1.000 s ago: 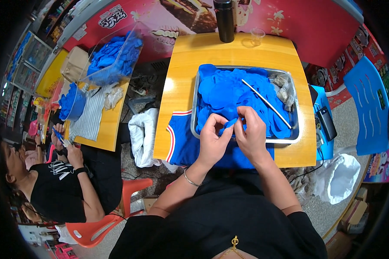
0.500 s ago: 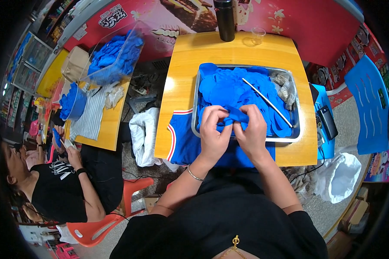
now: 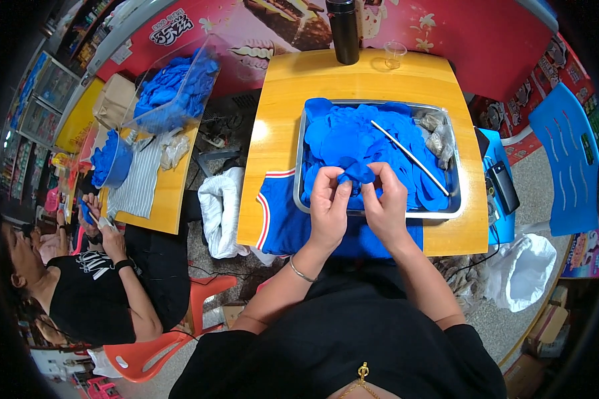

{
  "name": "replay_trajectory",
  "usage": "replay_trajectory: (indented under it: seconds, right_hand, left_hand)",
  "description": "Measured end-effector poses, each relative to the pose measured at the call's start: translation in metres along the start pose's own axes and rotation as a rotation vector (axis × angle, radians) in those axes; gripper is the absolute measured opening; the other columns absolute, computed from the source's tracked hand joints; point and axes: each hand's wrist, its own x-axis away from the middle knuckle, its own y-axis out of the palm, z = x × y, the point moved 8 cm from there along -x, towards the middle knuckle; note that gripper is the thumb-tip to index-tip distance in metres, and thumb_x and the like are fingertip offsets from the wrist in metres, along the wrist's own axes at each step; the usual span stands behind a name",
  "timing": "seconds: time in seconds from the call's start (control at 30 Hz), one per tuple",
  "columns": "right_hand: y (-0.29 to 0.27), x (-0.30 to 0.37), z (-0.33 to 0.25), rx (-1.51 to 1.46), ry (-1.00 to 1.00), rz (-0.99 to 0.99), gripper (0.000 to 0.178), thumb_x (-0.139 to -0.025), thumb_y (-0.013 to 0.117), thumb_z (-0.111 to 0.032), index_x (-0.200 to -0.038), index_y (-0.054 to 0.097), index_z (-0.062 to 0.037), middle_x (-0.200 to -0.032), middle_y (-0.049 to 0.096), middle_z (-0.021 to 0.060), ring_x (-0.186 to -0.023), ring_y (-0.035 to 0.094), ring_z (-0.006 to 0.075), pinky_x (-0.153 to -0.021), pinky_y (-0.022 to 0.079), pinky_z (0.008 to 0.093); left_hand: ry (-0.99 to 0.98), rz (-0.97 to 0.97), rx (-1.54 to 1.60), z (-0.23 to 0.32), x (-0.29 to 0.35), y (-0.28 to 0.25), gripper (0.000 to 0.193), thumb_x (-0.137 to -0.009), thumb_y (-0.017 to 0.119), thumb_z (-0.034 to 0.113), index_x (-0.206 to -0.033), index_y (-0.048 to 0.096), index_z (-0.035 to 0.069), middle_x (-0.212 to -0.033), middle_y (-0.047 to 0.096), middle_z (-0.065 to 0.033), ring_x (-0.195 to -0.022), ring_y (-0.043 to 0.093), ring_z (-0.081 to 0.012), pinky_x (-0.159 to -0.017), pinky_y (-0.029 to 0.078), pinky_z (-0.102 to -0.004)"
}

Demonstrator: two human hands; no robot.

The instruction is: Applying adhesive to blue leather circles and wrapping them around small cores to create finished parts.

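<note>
We are pinching a small blue cloth piece (image 3: 358,174) between both hands, holding it just above the near rim of the metal tray (image 3: 446,211). Our left hand (image 3: 329,199) is closing its fingers (image 3: 327,178) on the piece's left side, and our right hand (image 3: 386,199) is gripping its right side with fingers (image 3: 379,174) curled. The tray is lying heaped with more blue pieces (image 3: 353,136), with a thin metal rod (image 3: 409,157) slanting across them and crumpled grey bits (image 3: 438,136) sitting in its far right corner. A blue garment with red and white trim (image 3: 279,216) is hanging over the near edge of the yellow surface (image 3: 279,100), under the tray. The far half of the surface is lying bare up to 1 black flask (image 3: 343,30) and 1 clear cup (image 3: 395,53) near its far edge. A white cloth (image 3: 221,209) is lying just beyond the left edge.
</note>
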Motion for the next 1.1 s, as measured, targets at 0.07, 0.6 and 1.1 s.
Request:
replay_trajectory:
  seconds: [0.07, 0.6, 1.1]
  right_hand:
    - [-0.001, 0.001, 0.007, -0.032, 0.038, -0.012, 0.009, -0.081, 0.054, -0.001, -0.089, 0.054, 0.0021, -0.080, 0.057, 0.0119, -0.065, 0.056, 0.0188, -0.058, 0.044, 0.0281]
    - [0.010, -0.002, -0.007, -0.111, -0.065, -0.312, 0.011, -0.081, 0.053, -0.005, -0.085, 0.047, 0.0031, -0.085, 0.048, 0.0130, -0.078, 0.049, 0.0247, -0.070, 0.040, 0.0302]
    - [0.003, 0.002, -0.034, 0.313, -0.397, -0.037, 0.016, -0.073, 0.058, 0.002, -0.086, 0.055, -0.0053, -0.079, 0.059, 0.0084, -0.071, 0.056, 0.0269, -0.064, 0.040, 0.0367]
  left_hand:
    - [-0.087, -0.085, 0.123, -0.005, -0.004, 0.004, 0.009, -0.090, 0.051, 0.008, -0.097, 0.047, 0.006, -0.084, 0.047, 0.0020, -0.072, 0.041, -0.0032, -0.062, 0.035, -0.0181]
    - [0.419, -0.168, -0.648, 0.037, -0.010, -0.003, 0.019, -0.077, 0.055, -0.001, -0.096, 0.054, 0.000, -0.089, 0.052, -0.0109, -0.080, 0.051, -0.0238, -0.071, 0.042, -0.0306]
    - [-0.072, -0.169, -0.077, 0.001, -0.007, -0.007, 0.019, -0.079, 0.058, 0.004, -0.071, 0.042, 0.004, -0.082, 0.041, -0.0022, -0.072, 0.038, -0.0086, -0.064, 0.034, -0.0218]
